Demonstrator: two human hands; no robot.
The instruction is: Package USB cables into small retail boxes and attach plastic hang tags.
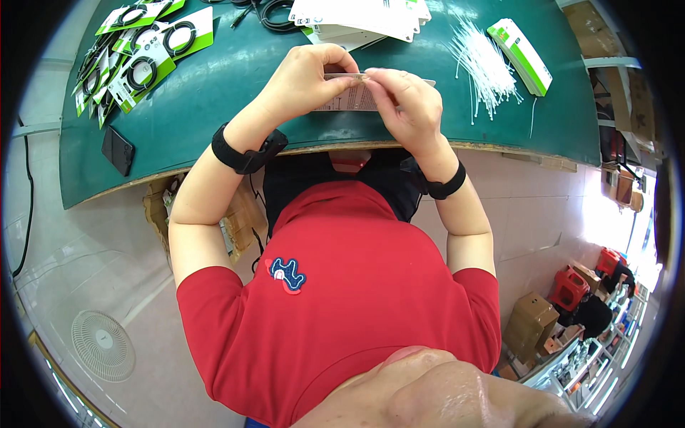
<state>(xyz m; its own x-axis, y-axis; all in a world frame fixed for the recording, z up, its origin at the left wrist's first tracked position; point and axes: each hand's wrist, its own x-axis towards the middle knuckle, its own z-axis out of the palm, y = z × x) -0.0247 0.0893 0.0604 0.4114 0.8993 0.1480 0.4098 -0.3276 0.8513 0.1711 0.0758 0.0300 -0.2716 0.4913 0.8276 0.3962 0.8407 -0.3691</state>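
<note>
Above the near edge of the table, both my hands grip a printed packaging card [349, 100], held up with its small-print side facing me. My left hand [314, 75] pinches it at the upper edge, thumb in front and fingers curled behind. Close beside it, my right hand [410, 103] has thumb and forefinger pressed together at the same edge. A tiny detail between the fingertips is too small to make out. To the right lies a loose heap of white cable ties [486, 71]. A stack of blank-looking white cards [357, 16] sits just beyond my hands.
Carded black cables [143, 71] pile up at the left of the green table [235, 93], with a dark phone [118, 150] near its edge. Behind my hands is a coiled black cable [277, 14]. A green-and-white card stack [521, 57] lies at the right.
</note>
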